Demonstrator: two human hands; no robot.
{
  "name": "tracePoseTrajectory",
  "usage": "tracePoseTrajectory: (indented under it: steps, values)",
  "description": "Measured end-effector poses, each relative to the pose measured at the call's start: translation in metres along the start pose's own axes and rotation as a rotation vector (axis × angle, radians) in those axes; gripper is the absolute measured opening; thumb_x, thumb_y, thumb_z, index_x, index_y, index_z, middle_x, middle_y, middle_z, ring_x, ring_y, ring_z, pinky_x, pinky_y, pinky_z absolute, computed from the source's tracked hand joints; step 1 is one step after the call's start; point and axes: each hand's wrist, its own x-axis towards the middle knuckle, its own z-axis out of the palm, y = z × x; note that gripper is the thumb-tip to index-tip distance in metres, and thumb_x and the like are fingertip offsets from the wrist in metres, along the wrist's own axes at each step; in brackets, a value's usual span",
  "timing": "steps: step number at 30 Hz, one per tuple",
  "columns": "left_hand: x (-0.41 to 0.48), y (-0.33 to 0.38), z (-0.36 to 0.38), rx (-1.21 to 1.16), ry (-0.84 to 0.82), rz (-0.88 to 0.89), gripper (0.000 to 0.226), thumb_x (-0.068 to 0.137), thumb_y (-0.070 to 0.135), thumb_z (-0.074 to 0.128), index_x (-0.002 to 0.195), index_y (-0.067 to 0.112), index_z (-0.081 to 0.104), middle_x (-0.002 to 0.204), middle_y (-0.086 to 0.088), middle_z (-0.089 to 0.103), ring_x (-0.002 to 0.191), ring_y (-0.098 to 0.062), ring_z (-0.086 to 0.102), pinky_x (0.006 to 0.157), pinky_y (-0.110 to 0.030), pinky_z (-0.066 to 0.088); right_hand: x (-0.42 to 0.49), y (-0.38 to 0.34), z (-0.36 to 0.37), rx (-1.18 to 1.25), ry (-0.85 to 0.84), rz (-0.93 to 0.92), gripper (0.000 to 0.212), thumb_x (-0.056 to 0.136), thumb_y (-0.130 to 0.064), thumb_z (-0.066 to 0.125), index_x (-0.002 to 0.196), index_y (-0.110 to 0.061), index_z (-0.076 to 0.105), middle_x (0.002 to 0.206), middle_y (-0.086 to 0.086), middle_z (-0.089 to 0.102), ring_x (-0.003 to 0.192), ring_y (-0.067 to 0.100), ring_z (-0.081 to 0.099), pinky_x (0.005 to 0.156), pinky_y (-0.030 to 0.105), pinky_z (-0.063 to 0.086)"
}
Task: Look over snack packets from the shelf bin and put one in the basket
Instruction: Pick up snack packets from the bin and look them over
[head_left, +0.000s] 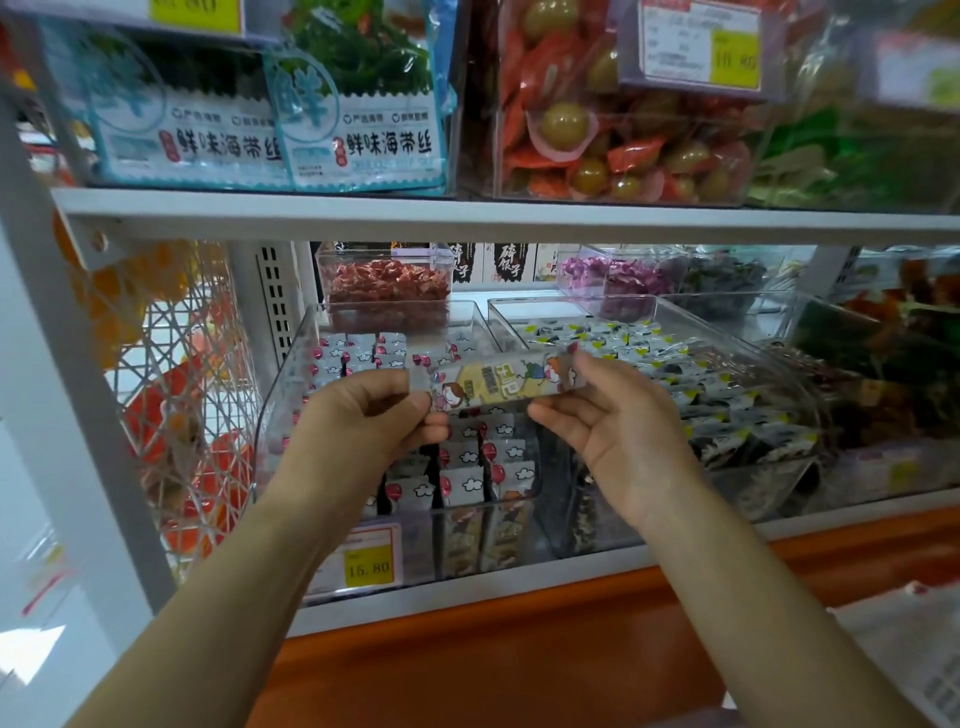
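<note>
I hold one long snack packet (501, 382), yellow with cartoon figures, level above the clear shelf bin (291, 374). My left hand (371, 415) pinches its left end between thumb and fingers. My right hand (608, 421) pinches its right end. Below the packet, the bin holds several more packets (478, 467) printed with red balloons and white clouds, standing in rows. No basket is in view.
A second clear bin (800, 395) of dark packets stands right of the first. A yellow price tag (368, 567) hangs on the first bin's front. An upper shelf edge (467, 218) runs overhead. An orange ledge (519, 649) lies below. A white wire rack (182, 389) stands left.
</note>
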Motion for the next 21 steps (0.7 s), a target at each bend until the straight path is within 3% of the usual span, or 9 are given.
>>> tracePoseTrajectory:
  steps: [2,5,8,10,12,16,21]
  values:
    - [-0.0019,0.0004,-0.0001,0.101,-0.005,0.075,0.018,0.089,-0.001,0.054,0.079,0.008,0.066,0.064,0.000,0.069,0.064,-0.010,0.069,0.061,-0.012,0.052,0.0000,-0.0009,-0.0020,-0.115,-0.015,-0.057,0.017,0.077,-0.022,0.066,0.075,-0.006,0.059,0.062,0.003,0.065,0.056,0.017,0.067,0.054,0.025,0.056]
    - [-0.0028,0.0014,0.0004,0.077,-0.026,0.078,0.028,0.088,-0.007,0.053,0.085,0.015,0.069,0.074,0.000,0.071,0.072,-0.014,0.070,0.066,-0.015,0.053,0.0012,0.0004,-0.0054,-0.252,0.001,-0.118,0.016,0.079,-0.011,0.069,0.068,-0.007,0.058,0.069,0.008,0.061,0.059,0.017,0.066,0.057,0.026,0.057]
    - [-0.0018,0.0000,-0.0011,0.056,-0.070,0.007,0.030,0.084,-0.006,0.057,0.098,0.019,0.066,0.094,-0.002,0.072,0.085,-0.016,0.070,0.080,-0.028,0.054,0.0019,0.0031,-0.0062,-0.278,-0.024,-0.125,0.008,0.083,0.003,0.062,0.084,-0.004,0.060,0.090,0.018,0.064,0.073,0.021,0.070,0.063,0.026,0.057]
    - [-0.0016,-0.0020,-0.0025,0.092,-0.067,0.011,0.026,0.082,0.009,0.064,0.104,0.022,0.063,0.100,-0.002,0.071,0.088,-0.015,0.070,0.087,-0.034,0.050,0.0018,0.0048,-0.0059,-0.317,-0.064,-0.133,0.016,0.084,0.007,0.059,0.093,-0.006,0.063,0.100,0.018,0.065,0.082,0.020,0.071,0.067,0.025,0.057]
    - [-0.0016,-0.0022,-0.0025,0.148,-0.047,0.046,0.026,0.082,0.020,0.065,0.108,0.026,0.062,0.097,0.003,0.071,0.087,-0.012,0.070,0.086,-0.031,0.050,0.0013,0.0061,-0.0054,-0.359,-0.090,-0.143,0.022,0.084,0.007,0.058,0.094,-0.010,0.068,0.102,0.015,0.065,0.086,0.020,0.071,0.069,0.026,0.057]
    - [-0.0034,0.0001,-0.0023,0.217,-0.056,0.096,0.027,0.086,0.018,0.062,0.106,0.037,0.063,0.090,0.013,0.070,0.086,-0.004,0.068,0.081,-0.021,0.048,0.0010,0.0063,-0.0051,-0.420,-0.072,-0.162,0.010,0.083,-0.004,0.064,0.085,-0.011,0.071,0.096,0.015,0.069,0.086,0.020,0.070,0.068,0.027,0.058]
    - [-0.0069,0.0051,-0.0010,0.303,-0.079,0.141,0.029,0.083,0.019,0.065,0.103,0.041,0.062,0.104,0.009,0.066,0.095,-0.002,0.063,0.071,-0.008,0.046,-0.0002,0.0048,-0.0045,-0.459,-0.033,-0.219,0.017,0.082,-0.006,0.066,0.067,-0.014,0.069,0.082,0.008,0.070,0.078,0.020,0.070,0.062,0.029,0.058]
